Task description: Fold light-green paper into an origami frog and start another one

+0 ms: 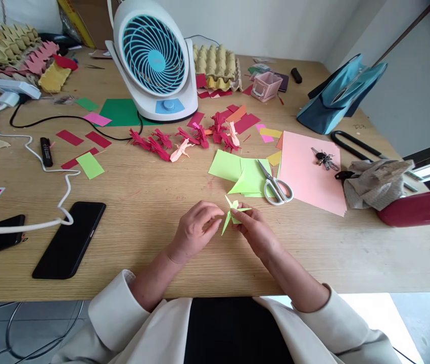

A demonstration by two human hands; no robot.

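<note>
Nearer than the scissors (pixel 274 181) and to their left, the right hand (pixel 258 230) pinches a seemingly near-complete green figure (pixel 234 206), the left hand's (pixel 195 230) parted fingers gripping nothing; finished-looking red figures (pixel 201 135) lie beyond-left, apparently unused green sheets (pixel 227 165) partly beneath.

Left hand (pixel 195 227): loosely curled, thumb (pixel 213 229) and fingers (pixel 210 209) slightly apart
Right hand (pixel 257 232): thumb and fingers pinched
Forearms (pixel 154 278): angled inward

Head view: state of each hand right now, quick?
Left hand: loosely curled, grip partly open, nothing visibly held.
Right hand: grip closed, pinching the light-green folded-paper figure between thumb and fingers.
</note>
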